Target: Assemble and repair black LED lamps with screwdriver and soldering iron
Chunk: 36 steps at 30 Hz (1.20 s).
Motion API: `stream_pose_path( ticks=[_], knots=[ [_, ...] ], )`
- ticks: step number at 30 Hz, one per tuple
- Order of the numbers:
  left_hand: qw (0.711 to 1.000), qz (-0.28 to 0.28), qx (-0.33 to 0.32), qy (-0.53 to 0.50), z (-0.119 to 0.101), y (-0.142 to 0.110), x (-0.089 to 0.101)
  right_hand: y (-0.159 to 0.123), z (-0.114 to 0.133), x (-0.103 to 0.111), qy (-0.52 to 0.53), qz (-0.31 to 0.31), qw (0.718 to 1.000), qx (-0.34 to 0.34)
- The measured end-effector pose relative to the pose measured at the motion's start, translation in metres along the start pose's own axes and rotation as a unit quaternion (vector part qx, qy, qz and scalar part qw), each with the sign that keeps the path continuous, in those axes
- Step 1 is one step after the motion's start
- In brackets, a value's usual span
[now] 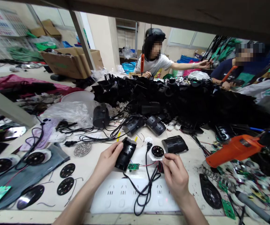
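My left hand (110,156) grips a curved black plastic housing (126,153) by its left side, thumb along the top edge. From the lower end of the housing a black cable (140,200) trails down in loops, and a plug (149,145) lies by its upper end. My right hand (175,173) pinches the edge of a round black dotted disc (157,151) on a white base. Red and dark wires link that piece to a small green circuit board (133,166) between my hands. Beneath them lies a white panel of power sockets (123,195).
An orange electric screwdriver (235,150) hangs at right, above a coiled spring and a soldering iron (254,204). A dish of screws (82,149) and loose black discs (67,170) lie left. Black housings (155,125) stand ahead, before a large black pile (184,100). Two people sit beyond.
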<state>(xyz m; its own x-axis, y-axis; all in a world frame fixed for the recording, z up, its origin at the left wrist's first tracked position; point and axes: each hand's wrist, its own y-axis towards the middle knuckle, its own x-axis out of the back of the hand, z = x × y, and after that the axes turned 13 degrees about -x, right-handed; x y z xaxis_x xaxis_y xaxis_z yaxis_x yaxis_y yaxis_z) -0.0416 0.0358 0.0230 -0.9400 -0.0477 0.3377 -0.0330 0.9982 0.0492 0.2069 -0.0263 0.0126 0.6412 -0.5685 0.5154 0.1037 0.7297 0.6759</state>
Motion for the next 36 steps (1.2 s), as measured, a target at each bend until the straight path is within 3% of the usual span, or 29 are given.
stream_pose_path(
  ticks=[5,9,11,15,19,27,36],
  knots=[
    [0.985,0.038,-0.069,0.151,-0.005,0.004,-0.004,0.001,0.004,-0.002,0.012,-0.003,1.0,0.005],
    [0.957,-0.015,-0.177,0.231,-0.016,0.0,-0.004,0.001,0.006,-0.004,0.019,-0.005,1.0,0.0],
    [0.954,-0.027,-0.201,0.22,-0.026,-0.008,-0.007,0.001,0.007,-0.006,0.022,-0.003,1.0,-0.002],
    [0.986,0.085,-0.098,0.104,-0.043,-0.028,-0.021,0.0,0.009,-0.008,0.024,-0.002,1.0,-0.01],
    [0.984,0.173,-0.023,0.043,-0.049,-0.034,-0.037,-0.002,0.008,-0.009,0.024,-0.003,1.0,-0.014],
    [0.972,0.228,-0.014,0.054,-0.049,-0.036,-0.043,-0.004,0.01,-0.011,0.01,-0.01,1.0,-0.012],
    [0.98,0.199,-0.02,0.015,-0.049,-0.039,-0.045,-0.001,0.016,-0.015,0.002,-0.015,1.0,0.011]
  ],
)
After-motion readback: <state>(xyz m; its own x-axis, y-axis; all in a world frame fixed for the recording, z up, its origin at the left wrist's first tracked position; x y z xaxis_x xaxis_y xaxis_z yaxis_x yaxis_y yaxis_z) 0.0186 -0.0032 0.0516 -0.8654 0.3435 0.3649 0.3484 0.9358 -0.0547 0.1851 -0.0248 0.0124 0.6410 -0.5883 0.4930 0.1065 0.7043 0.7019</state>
